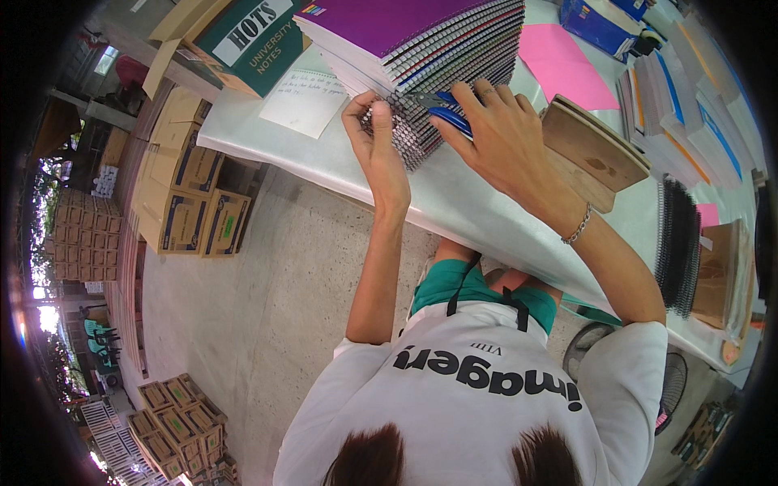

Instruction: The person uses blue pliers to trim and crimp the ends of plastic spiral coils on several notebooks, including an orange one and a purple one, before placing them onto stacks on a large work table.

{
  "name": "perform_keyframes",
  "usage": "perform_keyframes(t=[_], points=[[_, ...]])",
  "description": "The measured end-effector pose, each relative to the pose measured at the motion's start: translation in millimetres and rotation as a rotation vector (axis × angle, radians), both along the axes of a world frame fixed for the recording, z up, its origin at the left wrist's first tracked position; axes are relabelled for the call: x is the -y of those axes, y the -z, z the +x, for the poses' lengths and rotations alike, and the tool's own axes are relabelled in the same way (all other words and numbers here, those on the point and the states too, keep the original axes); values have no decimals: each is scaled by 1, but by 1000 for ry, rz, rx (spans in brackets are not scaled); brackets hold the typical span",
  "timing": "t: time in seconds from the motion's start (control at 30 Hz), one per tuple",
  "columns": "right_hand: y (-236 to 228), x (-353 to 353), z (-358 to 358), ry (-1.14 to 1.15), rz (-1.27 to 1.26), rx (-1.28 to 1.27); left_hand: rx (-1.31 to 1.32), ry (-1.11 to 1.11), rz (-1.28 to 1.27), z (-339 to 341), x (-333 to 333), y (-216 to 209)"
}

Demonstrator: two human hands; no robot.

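A tall stack of spiral notebooks with a purple cover on top stands at the table's near side, its coiled spines facing right and toward me. My left hand is closed around the near lower corner of the stack, thumb and fingers on the coil ends. Blue-handled pliers are in my right hand, with their metal jaws against the coils close to my left fingers. The jaw tips are too small to tell whether they grip a wire.
Right of the stack are a brown board holder, a pink sheet, piles of paper blocks and black coils. A handwritten sheet and green carton lie left. Cardboard boxes stand on the floor.
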State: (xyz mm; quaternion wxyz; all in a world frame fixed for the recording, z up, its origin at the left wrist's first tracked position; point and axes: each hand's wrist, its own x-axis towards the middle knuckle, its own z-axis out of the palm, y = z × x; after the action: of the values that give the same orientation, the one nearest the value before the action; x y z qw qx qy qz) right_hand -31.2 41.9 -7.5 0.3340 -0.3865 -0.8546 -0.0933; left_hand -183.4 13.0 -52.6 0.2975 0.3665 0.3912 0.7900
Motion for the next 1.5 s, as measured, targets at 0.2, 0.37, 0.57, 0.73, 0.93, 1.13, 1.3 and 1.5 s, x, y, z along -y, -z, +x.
perform_keyframes(t=[0.2, 0.37, 0.57, 0.73, 0.93, 1.13, 1.3, 1.5], points=[[3, -5, -6, -23, 18, -21, -150, -4, -74, -3, 4, 5], [2, -11, -5, -63, 104, -18, -206, -50, -74, -4, 2, 8], [-4, -7, -6, 10, -187, 102, -199, -76, -78, 1, 1, 7], [2, -4, -2, 2, -160, 40, -135, -103, -70, -2, 1, 9], [8, -1, 4, -13, -13, -3, 169, 17, 12, 6, 4, 0], [10, -3, -3, -17, 4, 8, -111, 9, -69, -1, 6, 11], [11, -9, -4, -31, 7, 24, -199, -44, -100, -3, 5, 11], [9, -7, -3, 4, -204, 54, -185, -85, -137, -1, 5, 11]])
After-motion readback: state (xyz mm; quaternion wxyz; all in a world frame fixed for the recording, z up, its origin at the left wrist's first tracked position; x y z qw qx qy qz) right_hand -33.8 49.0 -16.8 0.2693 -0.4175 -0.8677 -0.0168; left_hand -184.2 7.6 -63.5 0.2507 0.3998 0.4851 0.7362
